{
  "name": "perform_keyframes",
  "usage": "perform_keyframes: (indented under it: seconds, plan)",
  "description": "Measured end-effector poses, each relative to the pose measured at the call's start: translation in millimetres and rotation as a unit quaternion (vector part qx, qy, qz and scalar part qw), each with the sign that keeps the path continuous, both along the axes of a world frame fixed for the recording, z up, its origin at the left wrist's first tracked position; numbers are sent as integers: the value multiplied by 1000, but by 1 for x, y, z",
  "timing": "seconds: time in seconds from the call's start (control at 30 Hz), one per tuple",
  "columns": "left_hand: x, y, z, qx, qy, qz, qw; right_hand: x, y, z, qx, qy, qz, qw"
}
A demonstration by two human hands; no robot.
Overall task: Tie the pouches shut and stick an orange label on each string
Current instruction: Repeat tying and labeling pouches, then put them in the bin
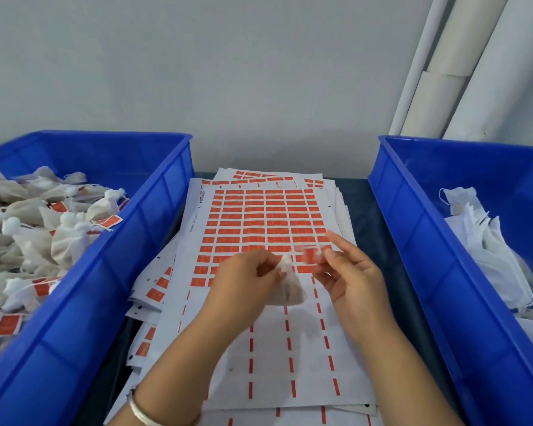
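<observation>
My left hand (243,284) grips a small filled white pouch (288,289) by its gathered neck, just above the label sheets. To its right, my right hand (348,272) pinches an orange label (310,256) at the pouch's string; both are motion-blurred. Beneath my hands lies a sheet of orange labels (259,222) with its lower rows peeled off. The left blue bin (130,241) is full of tied pouches (43,229) bearing orange labels. Flat white pouches (486,250) lie in the right blue bin (419,241).
Several more label sheets (154,290) are stacked unevenly under the top one on the dark table between the bins. White rolls (462,72) lean against the grey wall at the back right. A metal bangle (142,410) circles my left wrist.
</observation>
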State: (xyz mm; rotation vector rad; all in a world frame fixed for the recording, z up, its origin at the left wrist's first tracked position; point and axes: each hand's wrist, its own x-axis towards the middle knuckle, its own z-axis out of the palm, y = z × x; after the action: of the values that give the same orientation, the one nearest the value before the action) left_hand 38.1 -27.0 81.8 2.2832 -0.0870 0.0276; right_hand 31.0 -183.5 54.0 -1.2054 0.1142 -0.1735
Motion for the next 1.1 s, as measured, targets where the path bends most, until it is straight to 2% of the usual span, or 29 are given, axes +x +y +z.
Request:
perform_keyframes:
  seconds: [0.13,0.2,0.3,0.4,0.47,0.53,0.63,0.73,0.87,0.93,1.1]
  plan:
    - [-8,28,39,-25,-55,63,996,0,5,-5,-55,16,2,998]
    - [-15,50,64,-19,-130,97,987,0,7,-8,-80,23,12,996]
    - [-24,96,100,-22,-263,176,948,-2,9,-11,-105,36,42,993]
    - [-21,144,124,-13,-299,269,915,-3,11,-18,-140,48,60,987]
    - [-20,170,131,22,-289,316,903,-3,13,-21,-162,56,62,983]
    - [-21,192,134,80,-250,334,905,-3,13,-23,-180,64,61,980]
    - [-27,215,132,184,-137,317,920,-3,14,-23,-199,74,57,976]
    - [-32,229,125,241,-26,281,928,-4,16,-24,-228,87,55,968]
    - [-36,246,118,315,50,285,904,-6,18,-23,-254,85,50,962]
    - [-38,258,117,317,66,294,899,-6,18,-23,-262,81,43,961]
    - [-48,276,103,229,84,265,933,-8,22,-21,-305,68,26,950]
